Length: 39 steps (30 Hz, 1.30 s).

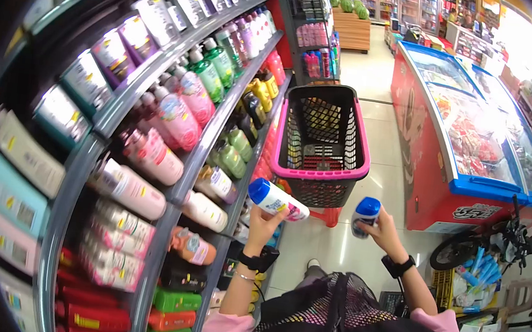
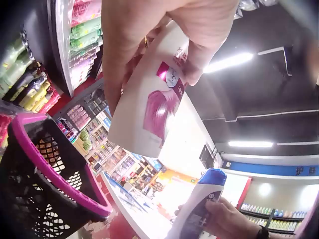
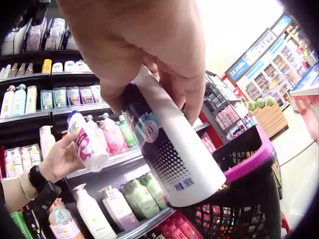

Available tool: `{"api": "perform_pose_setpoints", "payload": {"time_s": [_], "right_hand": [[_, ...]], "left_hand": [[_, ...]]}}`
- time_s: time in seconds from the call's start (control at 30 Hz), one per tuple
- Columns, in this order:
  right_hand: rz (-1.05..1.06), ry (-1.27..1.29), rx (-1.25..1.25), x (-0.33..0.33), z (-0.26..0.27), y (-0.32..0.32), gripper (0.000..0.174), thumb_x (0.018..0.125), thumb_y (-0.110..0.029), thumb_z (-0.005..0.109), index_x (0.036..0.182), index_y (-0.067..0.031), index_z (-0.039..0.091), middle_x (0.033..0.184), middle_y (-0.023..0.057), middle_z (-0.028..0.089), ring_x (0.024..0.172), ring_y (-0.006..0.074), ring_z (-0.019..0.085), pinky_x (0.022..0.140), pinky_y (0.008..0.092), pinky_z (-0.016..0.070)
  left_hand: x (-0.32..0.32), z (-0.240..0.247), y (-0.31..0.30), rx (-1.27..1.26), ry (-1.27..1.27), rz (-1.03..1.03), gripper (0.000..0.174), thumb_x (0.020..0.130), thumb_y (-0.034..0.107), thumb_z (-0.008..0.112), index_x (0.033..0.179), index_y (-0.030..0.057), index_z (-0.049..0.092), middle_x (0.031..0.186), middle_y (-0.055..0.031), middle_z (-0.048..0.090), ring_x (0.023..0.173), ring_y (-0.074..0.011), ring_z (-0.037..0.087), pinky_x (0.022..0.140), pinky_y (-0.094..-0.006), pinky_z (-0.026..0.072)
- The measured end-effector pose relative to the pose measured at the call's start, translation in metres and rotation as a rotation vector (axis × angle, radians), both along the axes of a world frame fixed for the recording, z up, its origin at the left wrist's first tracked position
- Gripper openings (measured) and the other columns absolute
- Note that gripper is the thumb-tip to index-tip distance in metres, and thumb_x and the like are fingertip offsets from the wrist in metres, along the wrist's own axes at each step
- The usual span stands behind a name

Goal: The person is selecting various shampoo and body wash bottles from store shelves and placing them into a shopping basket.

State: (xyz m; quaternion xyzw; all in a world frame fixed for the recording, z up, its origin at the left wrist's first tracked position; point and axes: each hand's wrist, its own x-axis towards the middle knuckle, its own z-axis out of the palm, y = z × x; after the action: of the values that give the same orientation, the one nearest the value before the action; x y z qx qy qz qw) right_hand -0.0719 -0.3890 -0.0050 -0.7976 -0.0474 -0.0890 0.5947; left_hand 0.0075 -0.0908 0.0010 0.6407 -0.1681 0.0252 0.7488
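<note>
My left hand [image 1: 264, 222] grips a white shampoo bottle [image 1: 282, 201] with a blue cap and a pink hair picture on its label. In the head view the bottle lies tilted, cap toward the shelves. The right hand [image 1: 385, 234] holds a second shampoo bottle [image 3: 172, 149], white with a dark dotted label and a blue cap. Its cap points up in the head view. Both bottles are apart from each other, at the near side of a black shopping basket [image 1: 320, 171] with a pink rim. Through the basket's open top only its mesh walls and floor show.
Shelves [image 1: 188, 190] packed with pump bottles and boxes run along the left. A red and blue chest freezer [image 1: 424, 181] stands at the right, with a bicycle wheel [image 1: 455, 251] and a yellow crate [image 1: 441, 286] near it. Tiled floor [image 1: 371, 138] lies between.
</note>
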Motion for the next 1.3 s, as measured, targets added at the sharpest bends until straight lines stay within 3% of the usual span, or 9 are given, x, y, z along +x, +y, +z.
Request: {"api": "perform_pose_setpoints", "payload": {"time_s": [0.2,0.3,0.37,0.5,0.7,0.87,0.97,1.17,1.3], "right_hand": [[-0.003,-0.321,-0.421,0.138,0.037,-0.004,0.038,0.069,-0.014,0.074,0.102,-0.0017,0.058,0.097,0.0148,0.06,0.091,0.033,0.057,0.081,0.038,0.0456],[-0.041,-0.324,-0.516,0.212,0.03,-0.004,0.042,0.064,-0.016,0.077,0.1,-0.003,0.06,0.093,0.0134,0.062,0.086,0.0296,0.059,0.078,0.0353,0.0471],[0.054,-0.1,-0.269,0.257,0.035,0.003,0.041,0.061,-0.015,0.078,0.096,-0.0014,0.061,0.085,0.0119,0.064,0.077,0.0245,0.063,0.073,0.0327,0.0492],[0.184,0.061,-0.502,0.35,-0.009,0.014,0.044,0.056,-0.014,0.078,0.095,-0.0022,0.062,0.084,0.0127,0.067,0.079,0.0242,0.066,0.074,0.0337,0.0521],[0.591,0.115,-0.798,0.438,-0.181,0.042,0.051,0.052,-0.022,0.08,0.098,-0.0063,0.064,0.086,0.016,0.067,0.082,0.0317,0.066,0.075,0.0399,0.0533],[0.714,0.199,-0.933,0.442,-0.276,0.058,0.039,0.056,-0.024,0.078,0.089,-0.0061,0.064,0.082,0.0174,0.066,0.081,0.0346,0.065,0.075,0.043,0.0535],[0.701,0.281,-0.949,0.447,-0.34,0.055,0.043,0.058,-0.027,0.078,0.094,-0.0086,0.065,0.083,0.0182,0.066,0.081,0.0342,0.065,0.074,0.0423,0.0533],[0.599,0.404,-0.745,0.426,-0.382,0.063,0.045,0.062,-0.025,0.075,0.103,-0.0111,0.066,0.086,0.0182,0.066,0.082,0.0343,0.065,0.075,0.0428,0.0523],[0.52,0.475,-0.632,0.408,-0.388,0.07,0.046,0.065,-0.019,0.072,0.109,-0.0106,0.064,0.091,0.019,0.066,0.086,0.0348,0.064,0.076,0.0422,0.0516]], "left_hand": [[0.106,0.004,0.005,-0.009,-0.018,-0.023,0.038,0.075,0.001,0.074,0.107,-0.0006,0.053,0.1,-0.0085,0.062,0.093,-0.0167,0.061,0.085,-0.0318,0.0487],[0.127,-0.003,0.013,0.065,-0.032,-0.001,0.038,0.074,0.001,0.075,0.106,-0.001,0.054,0.1,-0.0087,0.062,0.091,-0.017,0.061,0.085,-0.0312,0.0487],[0.132,-0.017,0.024,0.066,-0.007,0.057,0.038,0.073,0.002,0.076,0.105,-0.0019,0.055,0.103,-0.0112,0.063,0.093,-0.0179,0.062,0.085,-0.0306,0.0483],[0.13,-0.028,0.036,0.112,0.076,0.144,0.04,0.072,0.003,0.076,0.106,-0.0036,0.056,0.107,-0.0145,0.064,0.094,-0.0186,0.062,0.085,-0.0309,0.0484],[0.116,-0.041,0.041,0.229,0.138,0.394,0.036,0.071,0.0,0.075,0.102,-0.0042,0.058,0.105,-0.0159,0.064,0.093,-0.0184,0.062,0.083,-0.0308,0.0496],[0.115,-0.047,0.029,0.468,0.276,0.546,0.039,0.068,0.001,0.077,0.101,-0.0013,0.057,0.1,-0.0119,0.064,0.095,-0.0207,0.061,0.085,-0.0307,0.0474],[0.116,-0.046,0.01,0.344,0.428,0.624,0.04,0.069,0.002,0.076,0.102,0.0005,0.053,0.107,-0.0133,0.062,0.101,-0.0201,0.058,0.089,-0.0321,0.0452],[0.117,-0.071,-0.022,0.124,0.559,0.79,0.043,0.07,-0.002,0.074,0.106,0.0003,0.05,0.109,-0.0146,0.061,0.102,-0.0218,0.059,0.09,-0.0335,0.0463],[0.125,-0.064,-0.037,0.309,0.59,0.742,0.042,0.069,-0.002,0.075,0.104,0.0001,0.051,0.107,-0.0153,0.062,0.102,-0.0227,0.059,0.089,-0.0329,0.047]]}}
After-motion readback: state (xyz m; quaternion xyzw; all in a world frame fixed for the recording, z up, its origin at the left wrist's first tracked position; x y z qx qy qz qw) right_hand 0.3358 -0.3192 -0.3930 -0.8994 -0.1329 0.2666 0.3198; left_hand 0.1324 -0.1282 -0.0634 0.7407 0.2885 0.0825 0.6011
